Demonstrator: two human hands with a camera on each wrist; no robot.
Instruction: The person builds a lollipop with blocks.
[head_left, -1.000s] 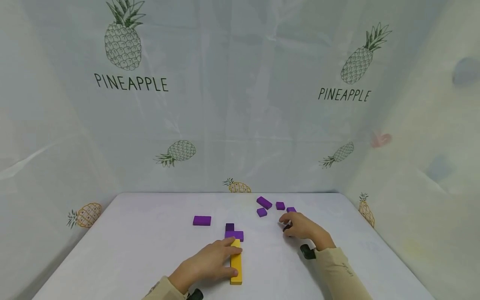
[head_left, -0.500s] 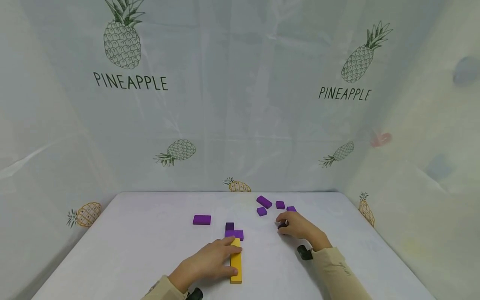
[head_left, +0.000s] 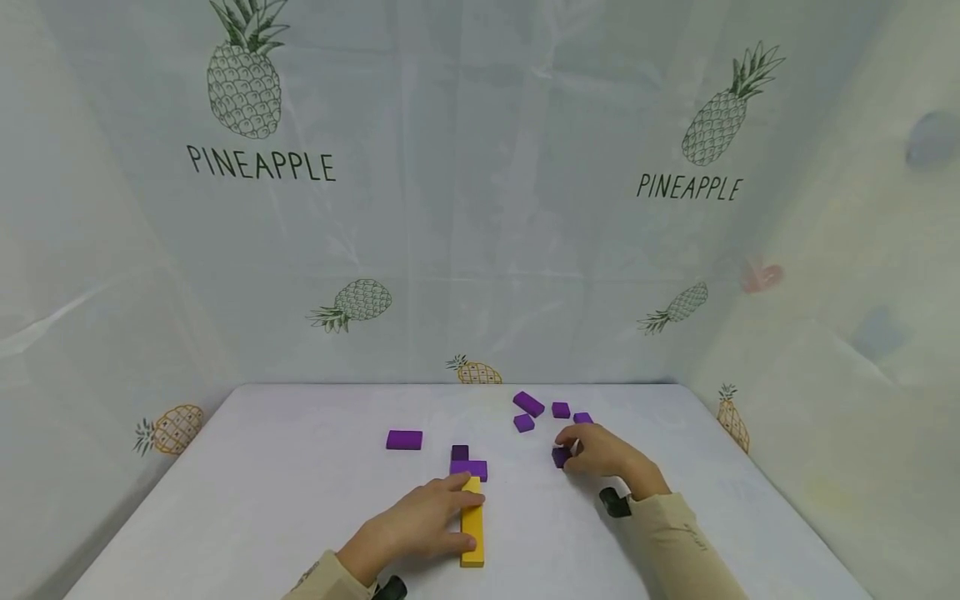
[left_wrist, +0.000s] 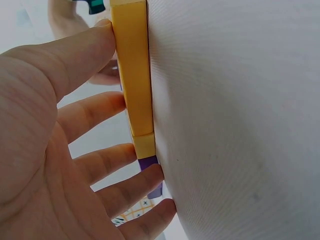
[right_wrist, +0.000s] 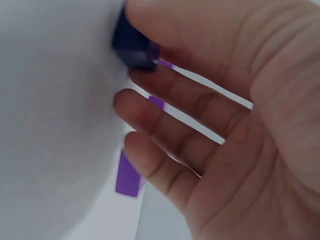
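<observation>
My left hand [head_left: 420, 523] rests on a row of yellow blocks [head_left: 472, 529], fingers nearly straight. Thumb and fingertips touch the row's side in the left wrist view, where a seam splits a long yellow block [left_wrist: 132, 75] from a short one [left_wrist: 145, 146]. Against the row's far end lies a purple block [head_left: 476, 471], with a dark purple cube [head_left: 460, 452] behind it. To the right, my right hand [head_left: 607, 458] pinches a small dark purple block [head_left: 560, 457] between thumb and forefinger, low over the table. In the right wrist view the other fingers extend loosely beside this dark block [right_wrist: 132, 45].
Beyond my right hand lie several purple blocks, among them a longer one [head_left: 528, 404] and small ones [head_left: 524, 423] [head_left: 561, 410]. Another purple block [head_left: 405, 440] sits left of the row. A pineapple-printed curtain [head_left: 480, 208] closes off the white table [head_left: 262, 483] behind.
My right hand shifted left, then slightly back right, and the dark purple block it pinches moved left and shows more now. My left hand and the yellow row stayed put.
</observation>
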